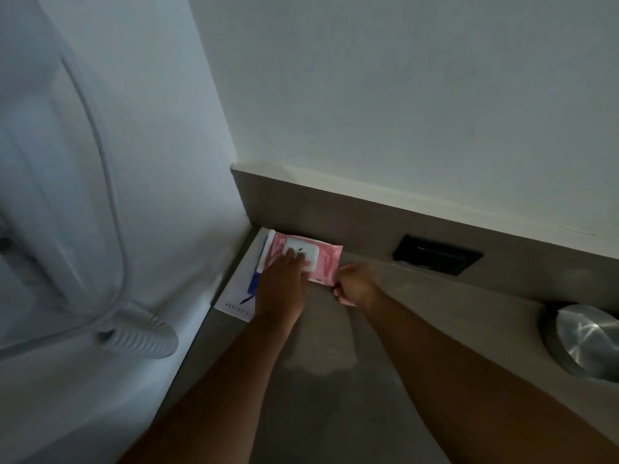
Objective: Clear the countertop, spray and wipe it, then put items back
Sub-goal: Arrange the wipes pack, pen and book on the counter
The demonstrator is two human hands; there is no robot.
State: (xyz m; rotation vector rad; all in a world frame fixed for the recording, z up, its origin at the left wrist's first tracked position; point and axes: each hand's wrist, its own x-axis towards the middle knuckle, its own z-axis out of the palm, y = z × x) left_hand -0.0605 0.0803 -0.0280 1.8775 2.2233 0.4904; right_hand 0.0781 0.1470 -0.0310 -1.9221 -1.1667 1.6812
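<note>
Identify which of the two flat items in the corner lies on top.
The pink wipes pack, with its white lid, lies on top, under the left hand; the white booklet with blue print lies beneath it.

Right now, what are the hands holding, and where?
Left hand rests on the pink wipes pack at its white lid. Right hand pinches its near right corner.

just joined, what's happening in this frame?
A person is working at the back left corner of a grey countertop. The left hand rests on a pink wipes pack lying partly on a white booklet. The right hand pinches the pack's near right corner. A steel bowl sits at the right edge.
</note>
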